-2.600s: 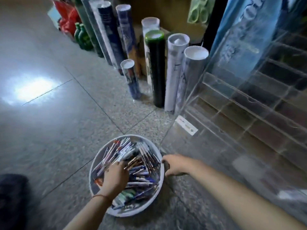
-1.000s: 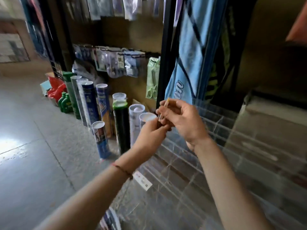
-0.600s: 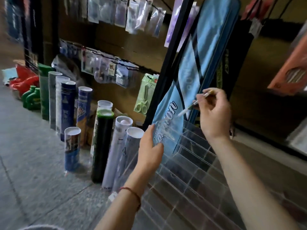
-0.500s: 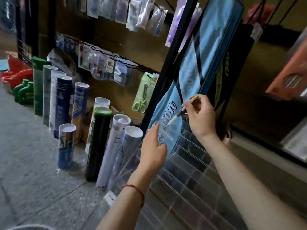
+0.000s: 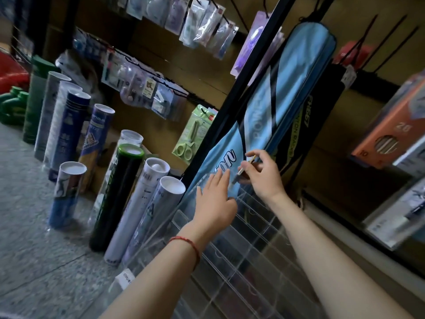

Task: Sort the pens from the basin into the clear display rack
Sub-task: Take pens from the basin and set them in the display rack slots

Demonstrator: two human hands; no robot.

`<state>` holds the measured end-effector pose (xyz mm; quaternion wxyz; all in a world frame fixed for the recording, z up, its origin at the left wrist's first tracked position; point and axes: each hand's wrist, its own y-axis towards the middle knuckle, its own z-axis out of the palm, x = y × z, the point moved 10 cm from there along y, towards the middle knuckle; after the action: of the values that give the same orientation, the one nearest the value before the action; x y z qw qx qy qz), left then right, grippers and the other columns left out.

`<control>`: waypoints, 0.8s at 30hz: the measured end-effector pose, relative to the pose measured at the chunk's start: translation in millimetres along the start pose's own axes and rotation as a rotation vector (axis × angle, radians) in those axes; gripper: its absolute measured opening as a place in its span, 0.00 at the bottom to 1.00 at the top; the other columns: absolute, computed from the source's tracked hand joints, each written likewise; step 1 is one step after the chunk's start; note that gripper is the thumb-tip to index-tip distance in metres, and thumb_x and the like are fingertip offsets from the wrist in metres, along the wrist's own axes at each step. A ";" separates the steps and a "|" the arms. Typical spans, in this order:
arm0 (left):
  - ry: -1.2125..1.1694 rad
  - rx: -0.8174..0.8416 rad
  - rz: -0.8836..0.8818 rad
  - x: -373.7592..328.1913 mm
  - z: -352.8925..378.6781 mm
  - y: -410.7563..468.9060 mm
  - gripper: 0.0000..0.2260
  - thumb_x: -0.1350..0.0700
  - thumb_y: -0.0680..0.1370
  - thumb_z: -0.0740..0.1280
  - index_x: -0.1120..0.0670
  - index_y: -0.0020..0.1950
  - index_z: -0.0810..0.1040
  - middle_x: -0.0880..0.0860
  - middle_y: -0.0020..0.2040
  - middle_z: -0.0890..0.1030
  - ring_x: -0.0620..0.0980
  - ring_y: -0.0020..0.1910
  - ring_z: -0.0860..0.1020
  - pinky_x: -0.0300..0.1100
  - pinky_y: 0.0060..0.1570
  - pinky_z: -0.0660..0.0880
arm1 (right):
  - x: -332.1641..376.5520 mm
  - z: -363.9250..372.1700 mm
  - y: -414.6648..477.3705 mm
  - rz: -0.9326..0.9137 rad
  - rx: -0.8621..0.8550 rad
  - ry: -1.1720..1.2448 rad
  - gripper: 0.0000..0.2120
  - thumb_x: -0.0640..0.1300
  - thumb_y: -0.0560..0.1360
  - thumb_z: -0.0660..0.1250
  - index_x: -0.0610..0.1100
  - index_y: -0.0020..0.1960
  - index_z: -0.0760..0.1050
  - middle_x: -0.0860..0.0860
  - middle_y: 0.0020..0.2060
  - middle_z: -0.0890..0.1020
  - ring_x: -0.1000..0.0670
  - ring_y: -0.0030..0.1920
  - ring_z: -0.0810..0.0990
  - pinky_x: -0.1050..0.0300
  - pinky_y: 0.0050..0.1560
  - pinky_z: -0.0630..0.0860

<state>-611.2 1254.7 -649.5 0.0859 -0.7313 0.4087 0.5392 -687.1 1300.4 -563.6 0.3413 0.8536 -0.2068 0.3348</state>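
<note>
Upright tubes (image 5: 147, 203) flank rack (image 5: 241, 261) left, blue bag (image 5: 296, 88) behind, front open

I have only one view, from the wide-angle camera on the person's head. It faces forward and down, tilted, very near to the clear display rack (image 5: 241, 249). The floor (image 5: 34, 226) is at left, the hanging packets (image 5: 202, 21) behind.

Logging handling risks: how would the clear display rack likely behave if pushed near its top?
Probably stiff, not floppy: the clear display rack has thin dividers that run straight. It looks tall and light, so a push where the left hand rests near its top might tip or slide it. Its glossy walls likely feel slippery.
</note>
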 end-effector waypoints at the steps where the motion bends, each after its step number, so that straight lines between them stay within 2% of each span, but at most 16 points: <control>1: 0.013 -0.003 -0.008 3.8 -1.9 5.0 0.30 0.61 0.77 0.55 0.50 0.76 0.46 0.48 0.77 0.45 0.47 0.76 0.44 0.52 0.74 0.42 | -1.2 2.6 2.9 0.006 0.028 -0.002 0.07 0.35 0.78 0.62 0.47 0.48 0.70 0.42 0.40 0.78 0.45 0.43 0.79 0.57 0.37 0.81; 3: 0.010 -0.013 -0.036 15.0 -6.8 11.9 0.31 0.63 0.76 0.56 0.51 0.76 0.46 0.49 0.77 0.46 0.47 0.76 0.45 0.53 0.74 0.43 | -3.4 8.6 6.6 0.019 0.072 -0.016 0.07 0.36 0.78 0.61 0.47 0.46 0.70 0.40 0.40 0.79 0.43 0.43 0.80 0.55 0.38 0.81; 6: 0.003 0.035 -0.037 25.9 -3.0 13.1 0.33 0.65 0.74 0.56 0.49 0.76 0.47 0.48 0.77 0.48 0.46 0.75 0.41 0.53 0.73 0.39 | -8.2 17.5 6.6 0.014 0.121 -0.195 0.08 0.43 0.79 0.61 0.51 0.42 0.70 0.34 0.40 0.79 0.36 0.41 0.81 0.44 0.39 0.82; 10: 0.045 0.061 -0.013 28.3 4.0 12.0 0.35 0.66 0.73 0.56 0.47 0.76 0.47 0.45 0.77 0.47 0.44 0.75 0.38 0.54 0.72 0.36 | -16.4 22.9 6.2 0.050 0.138 -0.343 0.07 0.46 0.79 0.58 0.47 0.43 0.69 0.37 0.42 0.78 0.38 0.42 0.80 0.40 0.40 0.80; 14: 0.088 0.055 -0.019 31.8 5.5 12.7 0.34 0.65 0.73 0.56 0.46 0.76 0.48 0.43 0.77 0.46 0.45 0.75 0.38 0.52 0.72 0.35 | -17.1 18.5 9.0 0.076 0.118 -0.490 0.08 0.45 0.80 0.55 0.42 0.46 0.66 0.46 0.39 0.73 0.49 0.35 0.74 0.54 0.34 0.76; 17: 0.133 0.063 -0.037 32.7 6.5 14.1 0.34 0.65 0.73 0.56 0.45 0.75 0.49 0.42 0.76 0.46 0.47 0.75 0.39 0.53 0.72 0.36 | -25.3 20.1 6.0 0.149 0.174 -0.528 0.07 0.45 0.80 0.54 0.42 0.49 0.67 0.43 0.47 0.75 0.43 0.45 0.80 0.45 0.47 0.79; 19: 0.123 0.060 -0.024 29.8 5.9 14.4 0.34 0.65 0.73 0.56 0.46 0.75 0.49 0.43 0.77 0.46 0.47 0.75 0.39 0.52 0.72 0.36 | -21.0 22.2 -0.1 0.146 0.234 -0.615 0.09 0.46 0.80 0.56 0.43 0.56 0.67 0.43 0.53 0.75 0.43 0.50 0.78 0.47 0.52 0.77; 20: 0.098 0.038 -0.007 27.8 2.0 11.7 0.34 0.66 0.73 0.56 0.46 0.75 0.51 0.44 0.77 0.48 0.46 0.75 0.40 0.51 0.72 0.36 | -11.8 17.3 -0.2 0.099 0.189 -0.651 0.13 0.46 0.79 0.58 0.43 0.62 0.67 0.43 0.57 0.74 0.44 0.54 0.76 0.50 0.53 0.75; 21: 0.067 -0.006 0.016 28.9 -6.1 6.8 0.32 0.66 0.73 0.57 0.47 0.75 0.54 0.45 0.76 0.51 0.47 0.75 0.43 0.50 0.73 0.38 | 5.0 6.8 -1.8 0.017 0.055 -0.622 0.16 0.46 0.79 0.58 0.43 0.66 0.65 0.43 0.60 0.73 0.45 0.56 0.75 0.50 0.56 0.74; 22: 0.034 -0.084 0.049 31.8 -20.7 -1.9 0.30 0.66 0.73 0.58 0.50 0.74 0.59 0.47 0.75 0.57 0.48 0.75 0.49 0.49 0.73 0.44 | 29.6 -3.6 -11.2 -0.118 -0.124 -0.533 0.16 0.43 0.79 0.58 0.42 0.66 0.66 0.44 0.57 0.75 0.47 0.54 0.76 0.50 0.55 0.75; 23: 0.003 -0.182 0.089 38.4 -39.5 -14.5 0.26 0.66 0.72 0.58 0.52 0.70 0.66 0.51 0.72 0.66 0.49 0.72 0.58 0.49 0.72 0.53 | 52.3 -13.1 -30.0 -0.239 -0.312 -0.351 0.12 0.40 0.78 0.58 0.42 0.61 0.69 0.47 0.50 0.77 0.49 0.48 0.77 0.50 0.50 0.77; 24: -0.014 -0.283 0.130 48.0 -60.2 -31.8 0.21 0.65 0.71 0.58 0.55 0.63 0.74 0.54 0.63 0.75 0.50 0.65 0.68 0.47 0.65 0.64 | 65.5 -15.7 -53.0 -0.321 -0.449 -0.155 0.09 0.37 0.77 0.58 0.42 0.56 0.71 0.49 0.42 0.77 0.51 0.41 0.77 0.49 0.45 0.76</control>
<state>-542.0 1217.0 -676.4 -0.0499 -0.7043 0.3745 0.6010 -617.8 1339.7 -532.0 0.5537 0.8015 -0.1632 0.1562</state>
